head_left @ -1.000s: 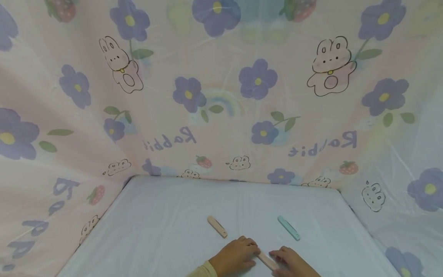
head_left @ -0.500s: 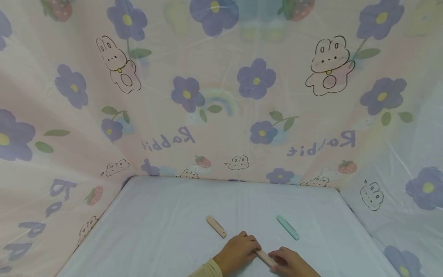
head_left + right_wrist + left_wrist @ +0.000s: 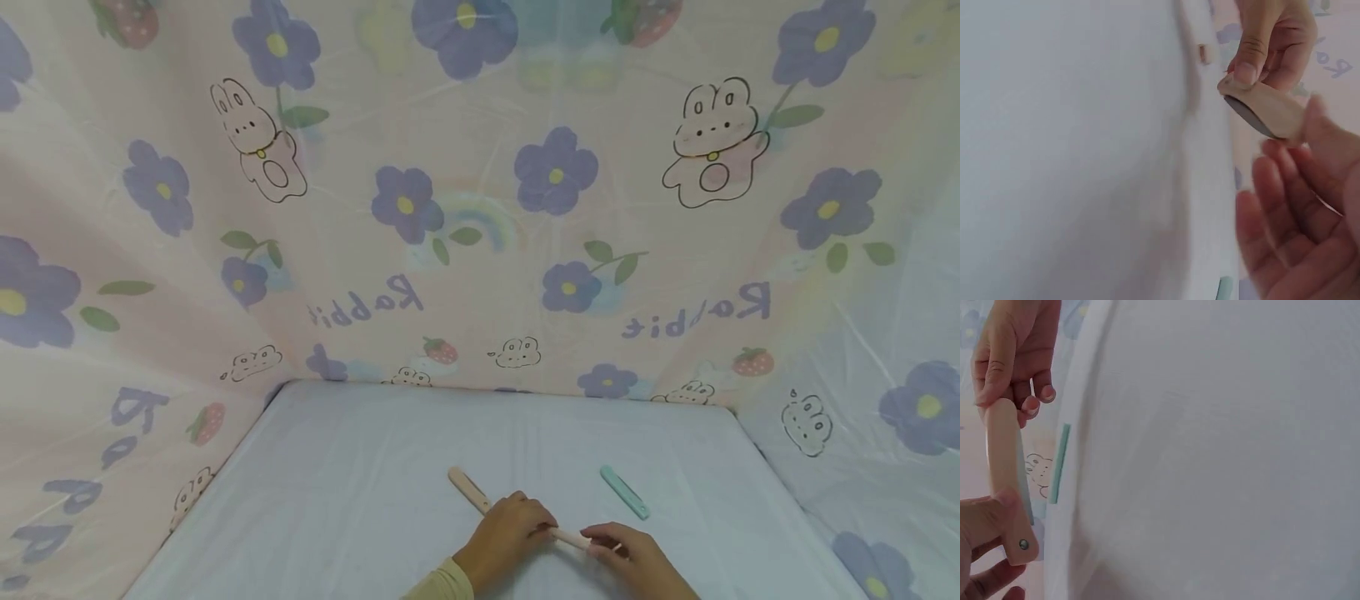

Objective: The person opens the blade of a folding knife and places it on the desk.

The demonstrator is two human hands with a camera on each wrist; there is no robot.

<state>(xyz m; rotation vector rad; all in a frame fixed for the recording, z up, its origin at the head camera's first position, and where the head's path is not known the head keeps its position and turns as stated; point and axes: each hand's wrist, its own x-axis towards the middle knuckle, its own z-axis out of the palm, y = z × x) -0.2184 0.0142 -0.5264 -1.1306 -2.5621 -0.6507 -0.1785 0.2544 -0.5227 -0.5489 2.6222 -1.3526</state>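
Observation:
A pale pink folding knife [image 3: 572, 539] is held between both hands at the front of the table. My left hand [image 3: 512, 527] pinches the end with the rivet, thumb on the handle, as the left wrist view shows. At the opposite end, my right hand [image 3: 633, 554] holds the handle between thumb and fingers, its other fingers loosely bent. Along one edge of the handle [image 3: 1004, 456] a strip of the blade [image 3: 1250, 117] shows; it lies mostly folded in. Behind my left hand lies a beige folding knife [image 3: 467, 488], its near end partly covered.
A mint green folding knife [image 3: 624, 492] lies on the white-covered table [image 3: 360, 467], beyond my right hand. Printed curtains [image 3: 480, 250] with flowers and rabbits hang around the back and both sides of the table.
The pink knife has turned to lie more level across the view and sits slightly farther from me. My left hand now overlaps the beige knife's near end. Both other knives stay put.

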